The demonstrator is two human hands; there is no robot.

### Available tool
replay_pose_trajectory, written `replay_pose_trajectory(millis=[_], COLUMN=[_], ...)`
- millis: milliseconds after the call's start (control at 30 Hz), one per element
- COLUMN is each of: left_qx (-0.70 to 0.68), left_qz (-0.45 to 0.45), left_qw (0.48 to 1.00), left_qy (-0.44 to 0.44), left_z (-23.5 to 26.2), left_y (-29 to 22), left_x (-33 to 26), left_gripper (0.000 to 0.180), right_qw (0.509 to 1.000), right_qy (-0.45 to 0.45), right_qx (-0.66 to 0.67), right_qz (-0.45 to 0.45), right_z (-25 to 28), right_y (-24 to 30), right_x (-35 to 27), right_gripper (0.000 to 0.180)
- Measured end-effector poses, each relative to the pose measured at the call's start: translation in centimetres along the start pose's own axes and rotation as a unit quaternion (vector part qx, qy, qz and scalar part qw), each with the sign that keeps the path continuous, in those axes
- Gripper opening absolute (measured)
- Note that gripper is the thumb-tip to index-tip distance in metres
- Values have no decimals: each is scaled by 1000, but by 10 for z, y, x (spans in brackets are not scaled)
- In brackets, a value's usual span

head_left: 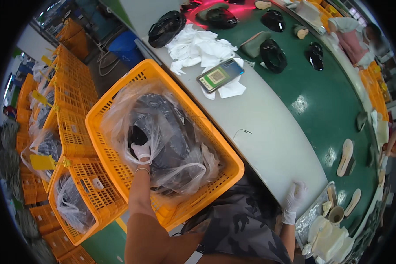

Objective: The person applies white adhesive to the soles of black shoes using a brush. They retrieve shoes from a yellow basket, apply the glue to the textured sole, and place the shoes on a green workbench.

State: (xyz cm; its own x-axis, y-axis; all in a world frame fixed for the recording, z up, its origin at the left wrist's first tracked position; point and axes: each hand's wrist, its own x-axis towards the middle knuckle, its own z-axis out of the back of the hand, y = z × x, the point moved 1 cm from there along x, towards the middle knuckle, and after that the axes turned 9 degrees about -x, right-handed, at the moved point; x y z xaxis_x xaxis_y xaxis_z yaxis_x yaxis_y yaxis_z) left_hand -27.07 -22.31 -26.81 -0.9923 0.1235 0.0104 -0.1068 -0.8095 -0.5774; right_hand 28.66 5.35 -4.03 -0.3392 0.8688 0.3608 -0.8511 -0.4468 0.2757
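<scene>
My left hand (142, 151), in a white glove, reaches into a clear plastic bag (119, 119) inside an orange crate (163, 75). Its fingers close at a black piece (137, 135), whose kind I cannot make out; the fingertips are partly hidden. Dark grey, speckled sheet-like pieces (163, 114) fill much of the bag beside that hand. My right hand (295, 197), also gloved, rests with fingers stretched out on the white tabletop (259, 132) near its front end. Nothing shows in it.
Stacked orange crates (77, 114) with bagged goods stand at left. A phone (220, 75) lies by crumpled white cloths (198, 46). Black shoe uppers (273, 56) and soles (346, 154) sit on the green belt (295, 97). A metal tray (312, 215) holds a cup. Another person (352, 42) works opposite.
</scene>
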Motion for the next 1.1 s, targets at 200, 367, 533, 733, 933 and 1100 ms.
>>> replay_pose_trajectory(millis=[200,367,533,733,933,1100], left_qx=[-142,-82,114,-73,-286,-276], left_qz=[-8,-54,-234,-445,-621,-735], left_qw=[990,995,939,888,730,619], left_qy=[12,-23,225,90,-17,-6], left_z=[24,102,217,309,260,115], left_y=[1,-53,-160,-295,-411,-454], left_x=[-2,-32,-71,-146,-187,-213], left_gripper=[63,56,45,52,61,59], right_qw=[1000,1000,999,998,992,976], right_qy=[-8,-2,-13,-31,-71,-99], right_qx=[19,28,31,49,99,186], right_qz=[-8,9,18,24,0,-59], right_z=[2,2,2,2,3,6], right_y=[0,-2,-7,-13,-18,-20], right_x=[-1,-1,-3,-8,-12,-17], right_gripper=[17,19,18,18,19,20])
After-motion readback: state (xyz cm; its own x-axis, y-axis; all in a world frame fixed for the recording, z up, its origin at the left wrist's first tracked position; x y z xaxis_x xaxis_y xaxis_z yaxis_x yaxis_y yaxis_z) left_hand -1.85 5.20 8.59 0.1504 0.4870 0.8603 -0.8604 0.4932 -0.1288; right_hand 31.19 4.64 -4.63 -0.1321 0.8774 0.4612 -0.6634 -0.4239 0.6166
